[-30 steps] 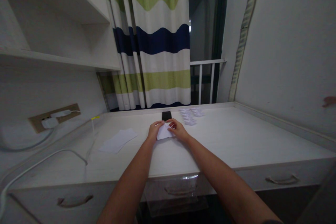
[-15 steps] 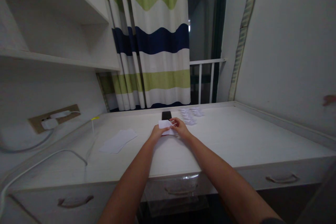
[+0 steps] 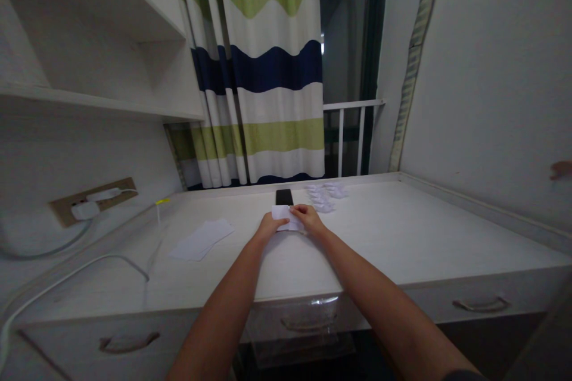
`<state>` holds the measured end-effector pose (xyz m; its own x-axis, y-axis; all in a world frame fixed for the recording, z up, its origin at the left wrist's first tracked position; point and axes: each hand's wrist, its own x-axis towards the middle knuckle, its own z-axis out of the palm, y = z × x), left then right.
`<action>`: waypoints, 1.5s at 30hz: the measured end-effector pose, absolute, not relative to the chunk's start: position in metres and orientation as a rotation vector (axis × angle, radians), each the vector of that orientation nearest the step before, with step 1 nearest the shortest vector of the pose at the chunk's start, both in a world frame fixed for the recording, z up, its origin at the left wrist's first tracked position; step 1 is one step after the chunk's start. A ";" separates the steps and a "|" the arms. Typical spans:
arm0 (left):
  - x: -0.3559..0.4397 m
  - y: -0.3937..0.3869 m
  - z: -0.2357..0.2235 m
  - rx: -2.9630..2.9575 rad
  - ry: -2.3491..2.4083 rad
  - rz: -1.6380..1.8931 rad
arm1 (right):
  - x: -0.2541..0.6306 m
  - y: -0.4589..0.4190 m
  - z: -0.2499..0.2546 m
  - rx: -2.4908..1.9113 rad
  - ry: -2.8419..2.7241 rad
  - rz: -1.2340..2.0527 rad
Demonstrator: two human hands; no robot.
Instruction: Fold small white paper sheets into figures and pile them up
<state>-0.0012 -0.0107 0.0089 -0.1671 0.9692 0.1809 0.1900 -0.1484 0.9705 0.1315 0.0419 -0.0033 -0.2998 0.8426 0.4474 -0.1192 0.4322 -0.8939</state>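
A small folded piece of white paper (image 3: 282, 218) lies on the desk between my hands, its lower edge near the desk surface. My left hand (image 3: 270, 228) holds its left side, and my right hand (image 3: 308, 219) pinches its upper right corner. A black phone (image 3: 284, 196) lies just beyond the paper. To its right is a loose group of small folded white papers (image 3: 324, 193). A stack of flat white sheets (image 3: 202, 239) rests to the left of my hands.
The white desk (image 3: 393, 238) has drawers with curved handles along its front edge. A white cable (image 3: 75, 274) runs across its left part from a charger (image 3: 84, 210) in a wall socket panel. A shelf overhangs the left; a wall bounds the right.
The paper has gone from a loose, raised, pointed shape to a smaller, flatter, squarer fold. Both hands have come lower and closer to me, with the paper still between them.
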 end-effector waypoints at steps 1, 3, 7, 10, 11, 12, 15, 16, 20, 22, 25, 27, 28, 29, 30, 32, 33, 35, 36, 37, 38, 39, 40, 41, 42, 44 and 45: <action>-0.001 -0.011 0.009 1.389 1.412 1.370 | 0.132 0.041 -0.003 -0.660 -1.590 1.082; -0.001 -0.011 0.010 1.406 1.437 1.352 | 0.134 0.041 -0.001 -0.671 -1.598 1.058; 0.000 -0.011 0.010 1.422 1.439 1.334 | 0.135 0.040 0.001 -0.681 -1.607 1.033; 0.000 -0.010 0.010 1.443 1.447 1.321 | 0.135 0.039 0.002 -0.691 -1.601 1.029; 0.000 -0.010 0.010 1.453 1.452 1.315 | 0.135 0.039 0.002 -0.696 -1.598 1.032; 0.000 -0.010 0.010 1.465 1.455 1.306 | 0.135 0.039 0.002 -0.701 -1.593 1.038; 0.000 -0.009 0.010 1.490 1.447 1.272 | 0.133 0.040 0.001 -0.707 -1.554 1.050; 0.001 -0.010 0.010 1.495 1.436 1.264 | 0.133 0.041 0.001 -0.706 -1.540 1.049; 0.001 -0.011 0.010 1.506 1.410 1.271 | 0.132 0.042 0.000 -0.708 -1.531 1.044; 0.001 -0.011 0.010 1.491 1.416 1.295 | 0.132 0.042 -0.001 -0.715 -1.543 1.049; 0.001 -0.011 0.009 1.469 1.418 1.311 | 0.133 0.041 -0.001 -0.726 -1.550 1.025; 0.000 -0.010 0.008 1.468 1.406 1.303 | 0.133 0.041 -0.001 -0.727 -1.554 1.001; 0.000 -0.009 0.008 1.466 1.400 1.303 | 0.134 0.041 -0.001 -0.728 -1.559 0.997; 0.000 -0.009 0.009 1.461 1.396 1.306 | 0.134 0.040 0.000 -0.730 -1.566 0.999; 0.001 -0.010 0.009 1.452 1.394 1.315 | 0.135 0.040 0.000 -0.735 -1.573 1.008; 0.001 -0.010 0.010 1.425 1.401 1.336 | 0.135 0.039 0.001 -0.746 -1.582 1.030; 0.002 -0.011 0.011 1.410 1.412 1.341 | 0.136 0.039 0.002 -0.750 -1.586 1.037; 0.002 -0.012 0.013 1.394 1.433 1.336 | 0.137 0.039 0.003 -0.756 -1.592 1.036; 0.002 -0.013 0.013 1.393 1.438 1.331 | 0.137 0.039 0.003 -0.757 -1.596 1.032; 0.003 -0.013 0.013 1.395 1.440 1.326 | 0.137 0.039 0.003 -0.758 -1.598 1.028; 0.003 -0.013 0.013 1.397 1.438 1.329 | 0.137 0.039 0.003 -0.760 -1.599 1.024; 0.002 -0.013 0.013 1.399 1.433 1.338 | 0.137 0.039 0.003 -0.760 -1.599 1.020; 0.002 -0.012 0.012 1.401 1.423 1.354 | 0.137 0.039 0.003 -0.760 -1.598 1.017; 0.002 -0.012 0.012 1.402 1.413 1.372 | 0.137 0.040 0.002 -0.759 -1.596 1.016; 0.002 -0.011 0.012 1.404 1.400 1.387 | 0.137 0.040 0.002 -0.759 -1.597 1.014; 0.001 -0.010 0.011 1.404 1.383 1.398 | 0.136 0.041 0.002 -0.761 -1.599 1.010; 0.001 -0.009 0.011 1.403 1.382 1.395 | 0.136 0.041 0.002 -0.763 -1.596 1.008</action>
<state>0.0006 -0.0092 0.0112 -0.1562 0.9660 0.2060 0.1967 -0.1740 0.9649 0.1363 0.0412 0.0016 -0.2451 0.8680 0.4319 -0.0167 0.4416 -0.8970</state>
